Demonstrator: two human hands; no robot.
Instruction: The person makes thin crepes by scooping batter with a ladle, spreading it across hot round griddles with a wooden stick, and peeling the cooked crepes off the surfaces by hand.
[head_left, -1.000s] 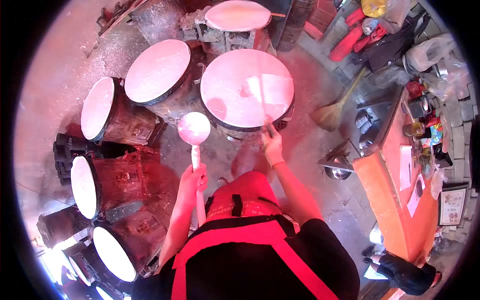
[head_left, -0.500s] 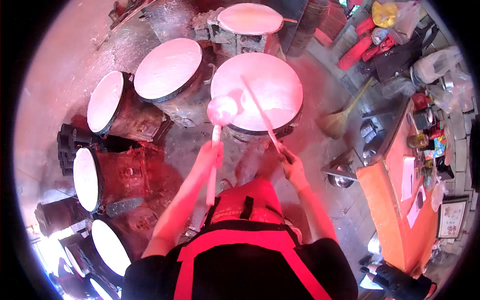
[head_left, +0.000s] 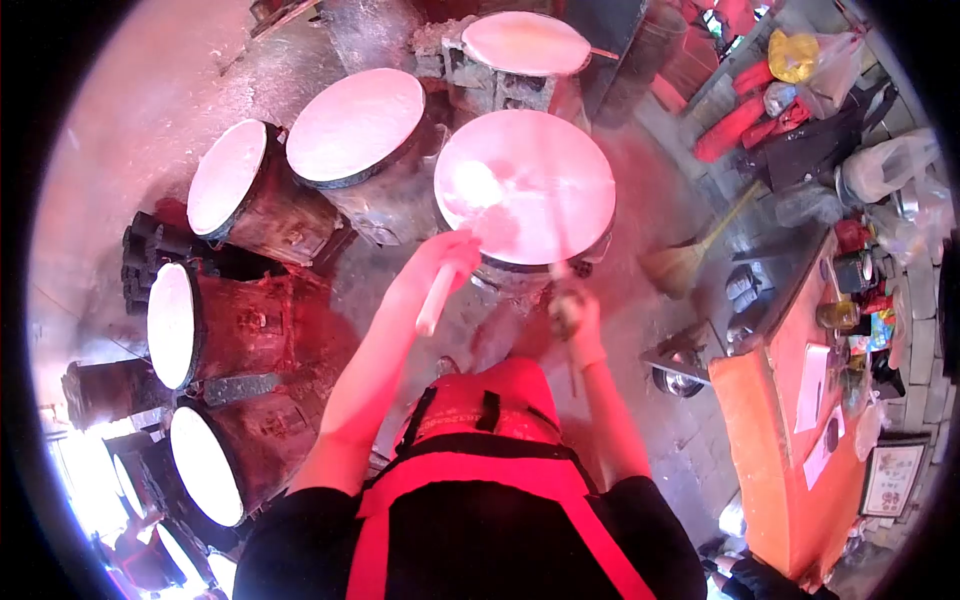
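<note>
My left hand [head_left: 448, 252] is closed round the thick pale handle [head_left: 434, 303] of a ladle. The ladle's round head [head_left: 476, 186], washed out by glare, is over the left part of a large round griddle [head_left: 545, 150] covered with a pale layer. My right hand [head_left: 580, 320], slightly blurred, grips a long thin stick [head_left: 557, 215] in front of the griddle. The stick's upper part reaches over the griddle and is smeared by motion; its lower end points down below the hand.
Round pale-topped barrel stoves curve along the left, among them one stove top [head_left: 355, 128] and another [head_left: 207, 465]. A further round top [head_left: 526, 43] sits on blocks behind. At right are a broom [head_left: 690, 255], an orange-covered table [head_left: 755, 440] and a metal bowl [head_left: 680, 372].
My left hand and the ladle have moved up and right, farther over the griddle. My right hand has shifted slightly, and the stick has swung from a slant to nearly upright in view.
</note>
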